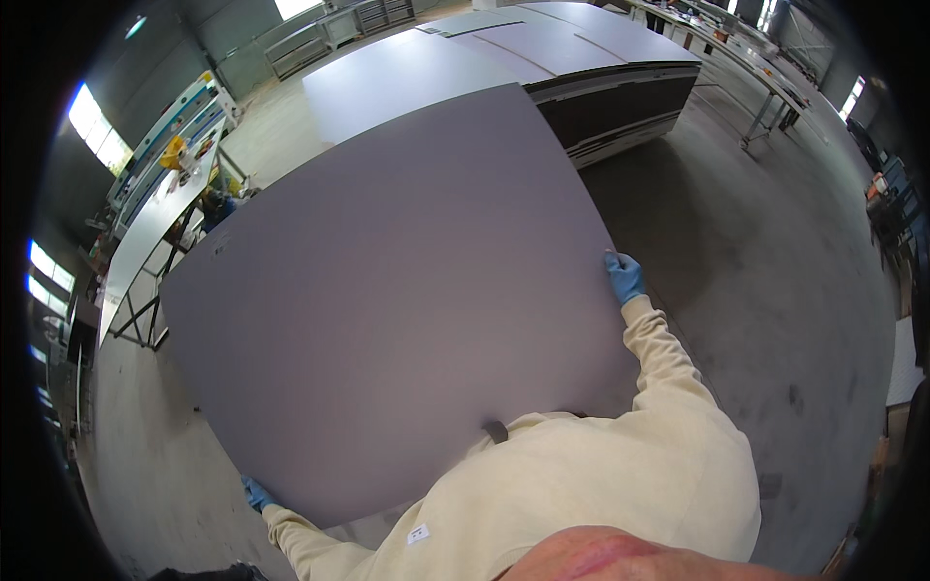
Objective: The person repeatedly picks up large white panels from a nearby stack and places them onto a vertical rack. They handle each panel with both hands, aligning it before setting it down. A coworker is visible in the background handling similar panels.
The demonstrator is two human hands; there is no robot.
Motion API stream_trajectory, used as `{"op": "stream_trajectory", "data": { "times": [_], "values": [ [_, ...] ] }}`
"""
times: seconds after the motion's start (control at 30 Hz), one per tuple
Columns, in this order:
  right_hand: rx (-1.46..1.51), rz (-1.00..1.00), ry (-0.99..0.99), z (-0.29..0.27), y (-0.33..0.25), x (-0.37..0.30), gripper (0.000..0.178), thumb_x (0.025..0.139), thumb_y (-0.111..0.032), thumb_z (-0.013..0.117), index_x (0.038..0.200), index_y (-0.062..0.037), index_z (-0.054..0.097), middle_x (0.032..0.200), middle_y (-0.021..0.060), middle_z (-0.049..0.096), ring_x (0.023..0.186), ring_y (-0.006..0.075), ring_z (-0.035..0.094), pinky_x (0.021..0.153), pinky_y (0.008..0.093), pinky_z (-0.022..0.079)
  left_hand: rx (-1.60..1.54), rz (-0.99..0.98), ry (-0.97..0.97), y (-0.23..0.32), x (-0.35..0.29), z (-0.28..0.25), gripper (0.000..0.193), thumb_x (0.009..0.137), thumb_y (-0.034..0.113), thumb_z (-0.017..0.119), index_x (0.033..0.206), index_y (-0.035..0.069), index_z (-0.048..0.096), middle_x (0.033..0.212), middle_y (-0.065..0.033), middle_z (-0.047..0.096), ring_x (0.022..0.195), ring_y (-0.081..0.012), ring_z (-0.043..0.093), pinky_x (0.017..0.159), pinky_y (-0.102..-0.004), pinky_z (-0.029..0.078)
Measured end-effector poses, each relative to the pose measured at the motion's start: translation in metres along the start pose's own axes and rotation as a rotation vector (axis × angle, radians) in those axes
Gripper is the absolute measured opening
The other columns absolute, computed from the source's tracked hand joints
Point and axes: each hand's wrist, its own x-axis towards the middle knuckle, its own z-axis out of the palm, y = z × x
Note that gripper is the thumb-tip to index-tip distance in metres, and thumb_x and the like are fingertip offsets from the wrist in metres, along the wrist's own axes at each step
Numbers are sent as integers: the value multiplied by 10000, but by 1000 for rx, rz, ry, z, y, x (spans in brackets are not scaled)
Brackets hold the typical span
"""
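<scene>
A large flat grey panel (pixel 387 290) spans the middle of the view, tilted in front of my body. My right hand (pixel 626 276), in a blue glove, is closed on its right edge. Down at the lower left, my left hand (pixel 258 493), also blue-gloved, grips the opposite edge. The fingers beneath the panel are hidden on both sides. The panel's near edge lies close against my cream sweatshirt (pixel 601 474).
Beyond the panel stands a big stack of sheets (pixel 620 107) with pale tops. A long table (pixel 160 228) with a yellow object (pixel 174 153) runs along the left. Another workbench (pixel 727 58) is at the far right. Grey concrete floor (pixel 775 271) lies to the right.
</scene>
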Motion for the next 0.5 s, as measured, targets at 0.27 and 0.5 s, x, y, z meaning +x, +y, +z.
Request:
{"op": "stream_trajectory", "data": {
  "times": [0.27, 0.5],
  "values": [
    [-137, 168, 295, -43, 62, 61, 495, 1006, -466, 677, 964, 23, 747, 805, 64, 715, 740, 151, 594, 719, 361, 516, -99, 310, -204, 249, 82, 198, 714, 1024, 561, 514, 1388, -44, 623, 1436, -225, 624, 1294, -364, 612, 1093, -413, 475],
    [-66, 216, 515, -82, 130, 211, 508, 997, -472, 698, 932, 30, 748, 764, 11, 665, 726, 117, 540, 690, 342, 494, -81, 484, -271, 464, 25, 377, 865, 993, 685, 497, 1338, -98, 622, 1332, -281, 666, 1245, -400, 626, 1048, -441, 486]
  ]
}}
